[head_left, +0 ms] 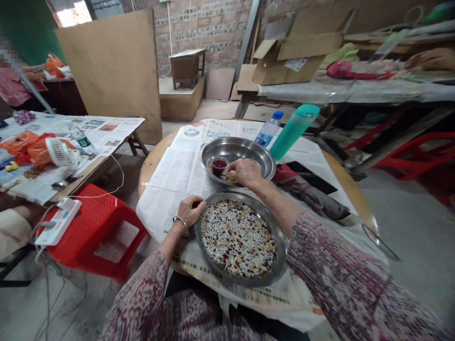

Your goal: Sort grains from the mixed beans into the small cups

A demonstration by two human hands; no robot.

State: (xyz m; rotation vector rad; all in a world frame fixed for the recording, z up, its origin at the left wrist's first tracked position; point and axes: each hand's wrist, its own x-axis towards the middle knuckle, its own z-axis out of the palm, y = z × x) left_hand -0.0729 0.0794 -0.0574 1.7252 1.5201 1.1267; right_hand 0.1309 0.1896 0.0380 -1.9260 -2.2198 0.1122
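Note:
A wide steel tray (284,258) lies closest to me, spread with white grains or beads, dark red beans and yellow kernels. My left hand (190,210), a bracelet at its wrist, is curled closed at the tray's left rim. Behind the tray stands a deeper steel basin (258,149). Inside it, a clear plastic cup (219,166) holds dark red beans. My right hand (247,173) reaches into the basin just right of the cup, fingers pinched together over some yellow kernels (232,179). Whatever is between those fingertips is hidden.
Newspaper covers the round table (156,158). A water bottle (269,129) and a leaning teal bottle or tube (293,132) stand behind the basin; dark folded cloth (302,189) lies at right. On the left are a red stool (95,227) with a power strip (59,221) and trailing cable.

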